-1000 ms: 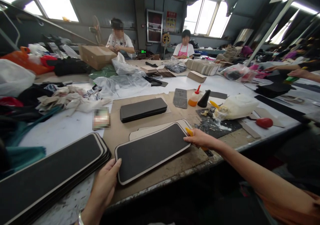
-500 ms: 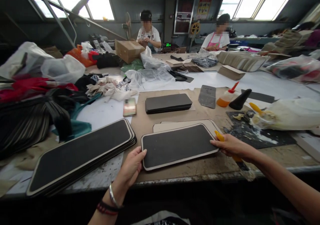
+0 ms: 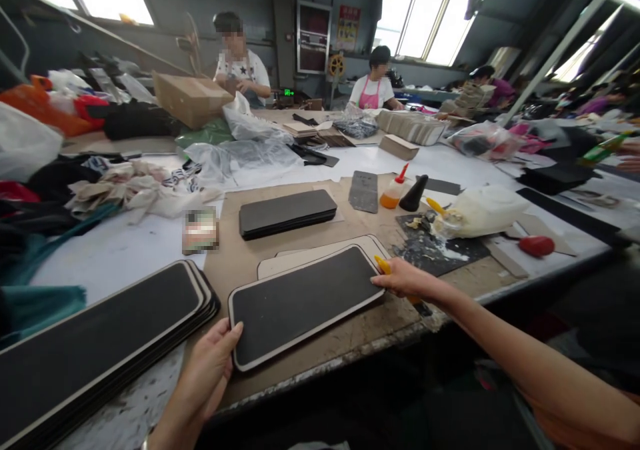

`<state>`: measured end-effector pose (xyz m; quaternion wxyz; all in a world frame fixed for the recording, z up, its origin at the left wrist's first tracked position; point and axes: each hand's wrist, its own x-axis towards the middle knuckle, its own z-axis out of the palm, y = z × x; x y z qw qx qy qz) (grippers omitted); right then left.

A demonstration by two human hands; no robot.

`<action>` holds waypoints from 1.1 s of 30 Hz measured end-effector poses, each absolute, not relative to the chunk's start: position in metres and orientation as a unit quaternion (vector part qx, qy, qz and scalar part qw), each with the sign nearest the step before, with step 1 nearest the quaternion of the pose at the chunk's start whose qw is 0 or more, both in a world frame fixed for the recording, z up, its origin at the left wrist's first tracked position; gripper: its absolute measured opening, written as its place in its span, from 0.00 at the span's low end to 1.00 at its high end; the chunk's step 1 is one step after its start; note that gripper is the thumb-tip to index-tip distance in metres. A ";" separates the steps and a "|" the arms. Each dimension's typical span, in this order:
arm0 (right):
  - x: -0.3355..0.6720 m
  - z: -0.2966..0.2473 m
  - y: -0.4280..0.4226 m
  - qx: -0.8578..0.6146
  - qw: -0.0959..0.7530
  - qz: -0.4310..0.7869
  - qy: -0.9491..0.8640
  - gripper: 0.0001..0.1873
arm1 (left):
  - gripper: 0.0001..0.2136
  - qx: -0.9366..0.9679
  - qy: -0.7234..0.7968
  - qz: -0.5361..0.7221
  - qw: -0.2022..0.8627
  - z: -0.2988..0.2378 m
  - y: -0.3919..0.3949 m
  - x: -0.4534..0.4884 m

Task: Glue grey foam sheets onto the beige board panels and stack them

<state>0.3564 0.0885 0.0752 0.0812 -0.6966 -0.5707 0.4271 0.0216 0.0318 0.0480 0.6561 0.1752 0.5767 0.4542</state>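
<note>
While the view is being swung back to the right, the black panel [image 3: 305,310] is still being held just below the centre of the frame.

Its left end is being pinched by the left hand [image 3: 207,363], thumb on top; its right corner is being pinched by the right hand [image 3: 405,279], where a yellow-handled tool [image 3: 383,265] is also being gripped. Beige boards [image 3: 274,267] are being partly covered behind it. No regrip is being seen, so the panel is seemingly being kept steady.
</note>
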 end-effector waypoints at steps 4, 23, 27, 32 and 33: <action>0.356 0.076 0.088 -0.698 0.086 0.430 -0.567 0.13 | 0.13 0.167 0.579 0.454 0.656 0.048 0.033 0.023; 0.358 0.079 0.090 -0.694 0.079 0.462 -0.547 0.16 | 0.11 0.157 0.568 0.472 0.656 0.051 0.033 0.024; 0.358 0.079 0.096 -0.696 0.065 0.451 -0.555 0.22 | 0.09 0.158 0.534 0.507 0.658 0.050 0.032 0.023; 0.359 0.068 0.104 -0.688 0.056 0.440 -0.575 0.22 | 0.12 0.190 0.511 0.509 0.666 0.038 0.032 0.020; 0.360 0.066 0.105 -0.690 0.054 0.434 -0.577 0.21 | 0.14 0.192 0.512 0.511 0.663 0.036 0.032 0.020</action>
